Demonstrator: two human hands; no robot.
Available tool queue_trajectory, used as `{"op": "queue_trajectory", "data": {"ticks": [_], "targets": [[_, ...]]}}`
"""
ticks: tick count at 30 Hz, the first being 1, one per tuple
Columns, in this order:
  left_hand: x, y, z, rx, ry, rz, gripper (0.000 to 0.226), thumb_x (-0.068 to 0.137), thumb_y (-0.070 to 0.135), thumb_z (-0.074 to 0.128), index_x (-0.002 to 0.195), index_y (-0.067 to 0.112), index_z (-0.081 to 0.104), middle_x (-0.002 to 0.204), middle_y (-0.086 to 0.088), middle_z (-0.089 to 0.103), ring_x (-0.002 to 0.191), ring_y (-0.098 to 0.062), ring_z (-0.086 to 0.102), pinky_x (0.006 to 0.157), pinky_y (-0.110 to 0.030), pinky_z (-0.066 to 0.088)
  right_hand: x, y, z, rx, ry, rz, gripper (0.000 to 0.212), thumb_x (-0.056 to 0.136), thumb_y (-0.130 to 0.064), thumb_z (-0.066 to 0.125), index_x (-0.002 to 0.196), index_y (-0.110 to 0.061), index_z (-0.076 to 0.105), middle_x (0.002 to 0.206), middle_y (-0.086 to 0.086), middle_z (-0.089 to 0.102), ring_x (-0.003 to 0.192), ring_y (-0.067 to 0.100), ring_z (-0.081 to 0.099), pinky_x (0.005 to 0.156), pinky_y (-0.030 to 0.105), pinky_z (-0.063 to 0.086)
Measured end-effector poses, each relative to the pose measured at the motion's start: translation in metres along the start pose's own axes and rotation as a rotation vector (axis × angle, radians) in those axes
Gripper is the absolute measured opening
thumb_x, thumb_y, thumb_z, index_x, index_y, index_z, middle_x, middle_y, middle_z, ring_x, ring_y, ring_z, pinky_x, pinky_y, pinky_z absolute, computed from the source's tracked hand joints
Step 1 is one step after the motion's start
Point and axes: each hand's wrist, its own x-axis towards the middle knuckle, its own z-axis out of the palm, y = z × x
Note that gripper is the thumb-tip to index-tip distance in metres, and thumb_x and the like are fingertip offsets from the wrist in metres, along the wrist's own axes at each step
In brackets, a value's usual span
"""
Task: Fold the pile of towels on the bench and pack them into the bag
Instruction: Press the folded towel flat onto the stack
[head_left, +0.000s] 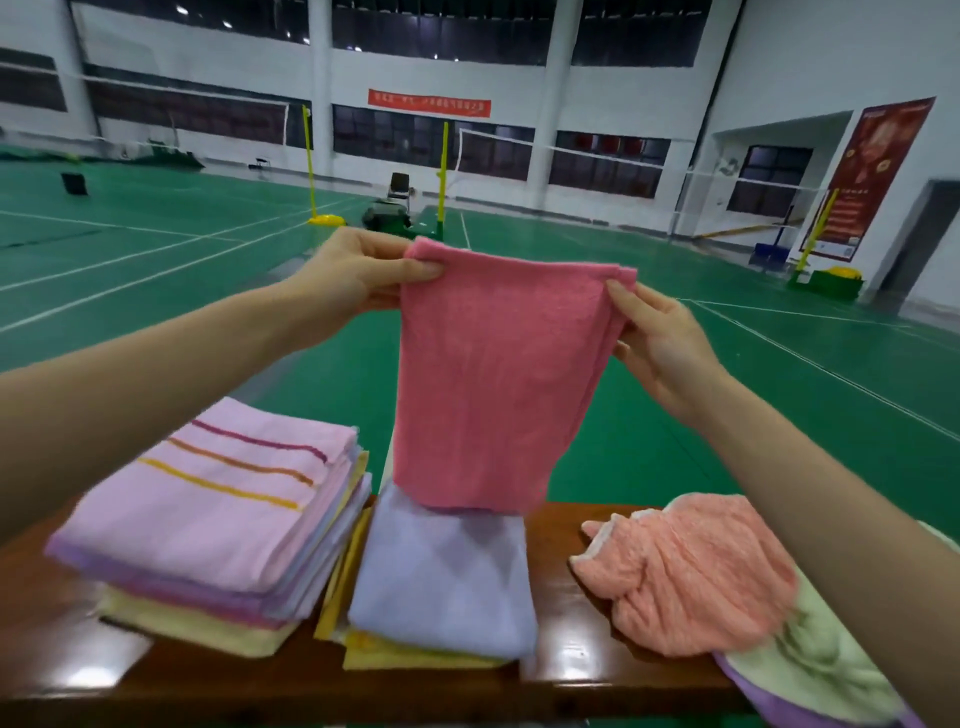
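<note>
The left hand (363, 275) pinches one top corner of a pink towel (488, 374) between thumb and fingers, and the right hand (660, 343) pinches the other corner. The towel hangs doubled over the bench (553, 551), its lower edge at or just above a lilac towel (447, 577) topping a small folded stack. Left of that sits a taller stack (208, 519), also folded. To the right a peach towel (691, 577) and a green towel (821, 660) lie crumpled. Folding looks well past half done; no bag is in view, so packing seems not yet begun
</note>
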Motion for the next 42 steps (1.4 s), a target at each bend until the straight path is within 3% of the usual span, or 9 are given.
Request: {"op": "queue_trajectory", "data": {"ticks": [12,17,20,24,27,33,37,40,42], "targets": [[0.018,-0.018,0.006,0.07,0.091,-0.275,0.018,0.084,0.009,0.064,0.102,0.006,0.067,0.064,0.003,0.067,0.052,-0.006,0.062,0.053,-0.018,0.055,0.019,0.02,-0.003,-0.169,0.017,0.216,0.012,0.093,-0.013,0.053,0.089,-0.013,0.064,0.058,-0.011,0.066,0.05,0.001,0.059,0.052,0.016,0.051],[0.014,-0.027,0.011,0.113,0.04,-0.294,0.029,0.084,0.011,0.063,0.112,0.003,0.064,0.074,0.0,0.064,0.056,-0.007,0.061,0.051,-0.017,0.052,0.002,0.03,-0.01,-0.17,0.023,0.24,0.013,0.093,-0.015,0.053,0.094,-0.012,0.065,0.076,-0.003,0.066,0.061,0.006,0.06,0.056,0.018,0.052],[-0.018,-0.025,0.009,0.042,-0.164,-0.247,0.021,0.07,0.019,0.069,0.089,0.013,0.074,0.066,0.004,0.068,0.053,-0.005,0.063,0.052,-0.016,0.052,-0.035,0.035,-0.017,-0.143,-0.042,0.226,0.013,0.083,-0.021,0.06,0.088,-0.012,0.07,0.072,-0.003,0.068,0.061,0.008,0.06,0.056,0.017,0.052],[-0.064,-0.027,-0.003,-0.029,-0.661,-0.279,0.02,0.058,0.036,0.082,0.07,0.022,0.073,0.066,0.001,0.068,0.058,-0.008,0.066,0.055,-0.017,0.054,-0.079,0.038,-0.025,-0.13,-0.311,0.274,0.055,0.047,-0.049,0.083,0.091,-0.016,0.076,0.067,0.0,0.066,0.054,0.008,0.059,0.049,0.018,0.049],[-0.077,-0.042,-0.005,-0.039,-0.749,-0.387,0.03,0.052,0.041,0.087,0.067,0.022,0.071,0.064,0.001,0.065,0.055,-0.009,0.064,0.052,-0.017,0.053,-0.087,0.049,-0.027,-0.219,-0.45,0.334,0.058,0.053,-0.053,0.08,0.1,-0.02,0.074,0.078,0.008,0.066,0.066,0.018,0.06,0.055,0.022,0.05],[-0.045,-0.105,0.017,0.198,-0.337,-0.561,0.005,0.085,0.013,0.064,0.083,0.01,0.061,0.056,0.004,0.048,0.045,-0.004,0.046,0.044,-0.013,0.044,-0.061,0.11,-0.02,-0.243,-0.179,0.492,0.022,0.089,-0.014,0.057,0.104,-0.002,0.066,0.066,0.002,0.063,0.052,0.007,0.057,0.046,0.017,0.046],[-0.015,-0.161,0.035,0.536,-0.084,-0.673,0.008,0.088,0.006,0.052,0.08,0.006,0.054,0.064,-0.007,0.043,0.052,-0.016,0.042,0.041,-0.02,0.043,-0.033,0.169,-0.015,-0.34,-0.007,0.586,0.02,0.093,-0.012,0.054,0.101,0.003,0.064,0.07,0.006,0.059,0.051,0.009,0.055,0.048,0.018,0.05],[-0.01,-0.196,0.048,0.83,-0.01,-0.649,0.018,0.088,0.007,0.047,0.095,-0.001,0.061,0.094,-0.022,0.063,0.085,-0.032,0.062,0.07,-0.032,0.051,-0.021,0.204,-0.008,-0.614,0.025,0.57,0.021,0.093,-0.015,0.054,0.081,-0.001,0.065,0.067,0.007,0.052,0.059,0.016,0.047,0.049,0.022,0.037],[-0.012,-0.208,0.056,0.886,0.04,-0.652,0.027,0.09,0.009,0.043,0.109,-0.004,0.057,0.115,-0.022,0.061,0.106,-0.034,0.057,0.085,-0.034,0.045,-0.02,0.217,-0.001,-0.719,0.072,0.522,0.024,0.093,-0.017,0.053,0.082,0.0,0.065,0.071,0.009,0.055,0.073,0.02,0.05,0.053,0.024,0.033]]}}
